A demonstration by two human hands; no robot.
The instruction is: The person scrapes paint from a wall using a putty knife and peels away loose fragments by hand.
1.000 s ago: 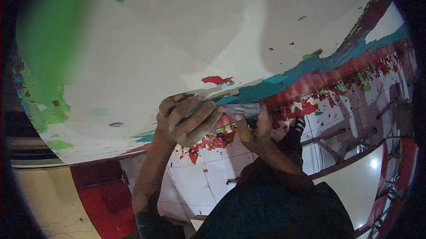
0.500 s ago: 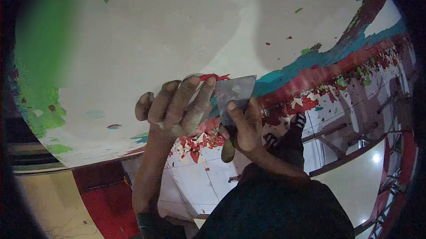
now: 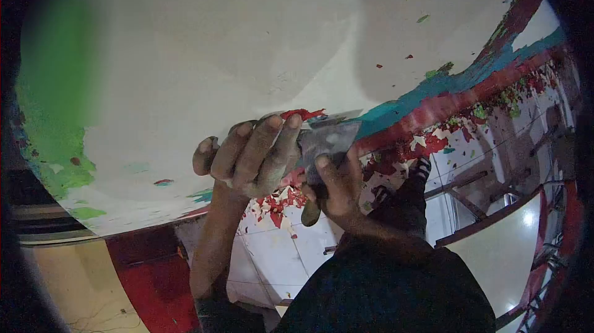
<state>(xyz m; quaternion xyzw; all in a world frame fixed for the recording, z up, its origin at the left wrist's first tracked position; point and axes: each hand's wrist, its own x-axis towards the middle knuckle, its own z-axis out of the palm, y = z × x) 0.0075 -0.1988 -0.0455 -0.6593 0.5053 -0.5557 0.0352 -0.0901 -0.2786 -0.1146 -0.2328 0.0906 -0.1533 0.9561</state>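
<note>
From where I stand, the right grip (image 3: 338, 193) is clenched round the scraper (image 3: 327, 145), its thumb pressed on the blade and the handle's end poking out below. Half a second ago that blade reached higher; now it has tipped lower, and the red patch (image 3: 302, 114) just above the left fingers shows more plainly. That tells me the patch remains on the wall (image 3: 204, 73), with the blade's edge just beside it; whether they touch, I can't tell. The left grip (image 3: 252, 161) lies just left of the scraper, fingers bent toward the wall, palm hidden, so I can't tell whether it grasps anything.

Counting up: two grips, one scraper, one red patch close by the blade, one blue band (image 3: 402, 107) running off to the grips' right. Flakes (image 3: 279, 204) litter the floor (image 3: 272, 257) below the grips, too many to count.
</note>
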